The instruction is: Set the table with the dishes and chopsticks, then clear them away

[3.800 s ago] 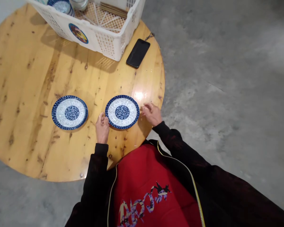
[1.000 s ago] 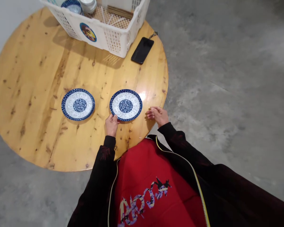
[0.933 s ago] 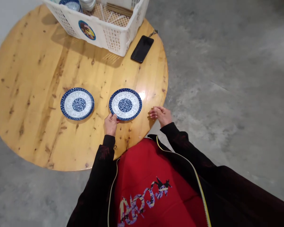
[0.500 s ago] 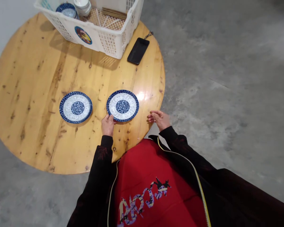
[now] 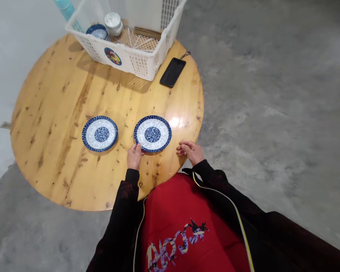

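My left hand [image 5: 135, 156] pinches the near left rim of a blue-and-white plate [image 5: 152, 134], its thumb on top and its fingers at the edge. The plate lies at the near right part of the round wooden table [image 5: 59, 158]. To its left sits a small stack of matching plates [image 5: 101, 133], touched by neither hand. My right hand [image 5: 190, 152] hovers by the table's right edge, apart from the plate, with loosely bent fingers and nothing in them.
A white plastic crate [image 5: 141, 62] stands at the far side, holding blue-patterned bowls [image 5: 98, 31], white bowls [image 5: 113, 23] and chopsticks [image 5: 147, 33]. Right of it lies a black phone [image 5: 172, 72] with a strap. A light blue object [image 5: 65, 8] shows behind the crate.
The camera view has shifted, so more of the crate and the light blue object show. Both hands and the plates keep about the same places on the table.
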Available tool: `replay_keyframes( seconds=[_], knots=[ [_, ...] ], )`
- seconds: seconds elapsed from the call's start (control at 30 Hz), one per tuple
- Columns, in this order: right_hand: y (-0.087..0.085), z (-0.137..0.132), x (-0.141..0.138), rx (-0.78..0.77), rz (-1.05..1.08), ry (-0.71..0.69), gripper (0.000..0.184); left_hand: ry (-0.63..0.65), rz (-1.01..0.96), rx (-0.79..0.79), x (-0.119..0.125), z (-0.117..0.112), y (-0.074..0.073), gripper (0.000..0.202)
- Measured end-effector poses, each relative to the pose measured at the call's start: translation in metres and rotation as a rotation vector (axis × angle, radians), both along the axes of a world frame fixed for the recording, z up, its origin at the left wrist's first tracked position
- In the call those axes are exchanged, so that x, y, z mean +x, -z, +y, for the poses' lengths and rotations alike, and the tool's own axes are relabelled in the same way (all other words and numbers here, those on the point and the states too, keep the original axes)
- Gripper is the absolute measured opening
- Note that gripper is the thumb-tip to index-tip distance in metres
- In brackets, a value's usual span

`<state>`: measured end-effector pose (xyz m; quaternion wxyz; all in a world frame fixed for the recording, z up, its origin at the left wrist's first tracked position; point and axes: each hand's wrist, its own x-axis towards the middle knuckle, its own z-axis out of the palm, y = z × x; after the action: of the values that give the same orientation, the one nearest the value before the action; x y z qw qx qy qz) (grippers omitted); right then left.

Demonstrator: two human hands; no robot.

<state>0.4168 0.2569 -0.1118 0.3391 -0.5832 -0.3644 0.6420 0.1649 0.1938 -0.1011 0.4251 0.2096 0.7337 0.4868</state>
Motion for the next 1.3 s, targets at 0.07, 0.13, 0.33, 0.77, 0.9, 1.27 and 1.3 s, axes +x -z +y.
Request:
replay_keyframes(
  seconds=[0.07,0.13,0.33,0.77,0.9,1.27,1.3],
  knots=[
    [-0.002,-0.004,-0.004,-0.013,0.017,-0.029,0.035,0.016,-0.004,0.003,0.0,-0.009,-0.004,0.035],
    [-0.004,-0.01,-0.01,-0.026,0.038,-0.074,0.037,0.01,-0.002,-0.005,0.0,-0.024,-0.007,0.035],
    [-0.006,-0.024,-0.029,-0.05,0.079,-0.188,0.041,-0.088,0.004,-0.067,0.009,-0.077,-0.016,0.043],
    [-0.008,0.008,-0.063,-0.104,0.166,-0.208,0.04,-0.233,-0.025,-0.141,0.044,-0.116,-0.025,0.052],
    [-0.003,0.01,-0.069,-0.105,0.149,-0.176,0.037,-0.229,-0.002,-0.155,0.05,-0.112,-0.028,0.048],
    [0.003,0.011,-0.07,-0.074,0.106,-0.196,0.026,-0.209,0.051,-0.229,0.058,-0.111,-0.035,0.051],
    [0.003,0.012,-0.07,-0.071,0.097,-0.195,0.025,-0.205,0.052,-0.228,0.058,-0.111,-0.035,0.051]
  ],
)
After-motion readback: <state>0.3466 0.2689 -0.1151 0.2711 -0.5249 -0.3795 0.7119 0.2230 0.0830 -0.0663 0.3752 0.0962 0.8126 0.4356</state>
